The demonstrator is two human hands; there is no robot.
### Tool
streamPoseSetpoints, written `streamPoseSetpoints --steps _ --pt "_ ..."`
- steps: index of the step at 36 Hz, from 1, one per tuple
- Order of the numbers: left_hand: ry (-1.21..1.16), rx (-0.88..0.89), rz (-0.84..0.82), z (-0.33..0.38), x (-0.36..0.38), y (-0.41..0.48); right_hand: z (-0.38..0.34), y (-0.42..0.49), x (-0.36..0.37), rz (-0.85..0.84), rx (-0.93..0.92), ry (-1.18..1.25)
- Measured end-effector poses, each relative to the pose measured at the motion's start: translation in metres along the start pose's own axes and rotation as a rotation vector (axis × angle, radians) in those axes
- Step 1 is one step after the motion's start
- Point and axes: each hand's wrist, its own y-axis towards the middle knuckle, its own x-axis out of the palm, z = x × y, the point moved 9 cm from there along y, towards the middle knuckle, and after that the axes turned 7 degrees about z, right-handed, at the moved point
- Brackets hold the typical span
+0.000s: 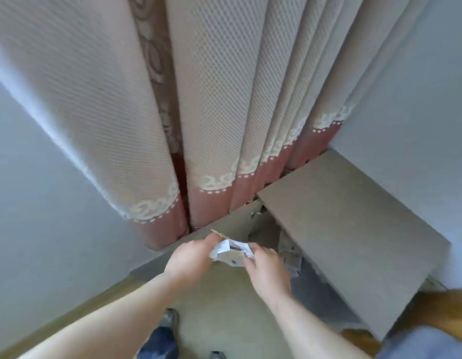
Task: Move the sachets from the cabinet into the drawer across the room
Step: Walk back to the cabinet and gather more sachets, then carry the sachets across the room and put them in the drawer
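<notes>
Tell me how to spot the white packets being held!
Find the big curtain with the pink hem. Just below the hem, the left grip and right grip meet. The sachets are the crumpled bundle pinched between them, the only bright white thing there.

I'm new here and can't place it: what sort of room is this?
Likely a room in a home, perhaps a bedroom. Floor-length patterned curtains hang between plain walls, a low wooden cabinet stands in the corner, and the left hand and right hand hold paper sachets.
</notes>
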Motion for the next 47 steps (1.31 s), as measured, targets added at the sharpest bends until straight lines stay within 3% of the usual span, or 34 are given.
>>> streamPoseSetpoints --steps 13,23,31,39,47 --pt "-0.128 -0.52 0.36 -0.223 -0.094 -0.222 -0.295 -0.074 0.076 -0.223 -0.637 -0.12" --pt "-0.221 -1.022 0.58 -0.402 -0.099 -0.499 -0.527 -0.252 0.202 -0.446 -1.007 -0.161" --pt "-0.244 -1.39 0.642 -0.485 -0.089 -0.704 -0.666 -0.42 0.286 -0.583 -1.274 -0.173" --pt "-0.297 -1.652 0.783 -0.552 -0.064 -0.847 -0.779 -0.545 0.359 -0.681 -1.56 -0.207" --pt "-0.314 -1.856 0.864 -0.674 -0.068 -0.952 -0.923 -0.632 0.442 -0.786 -1.726 -0.193"
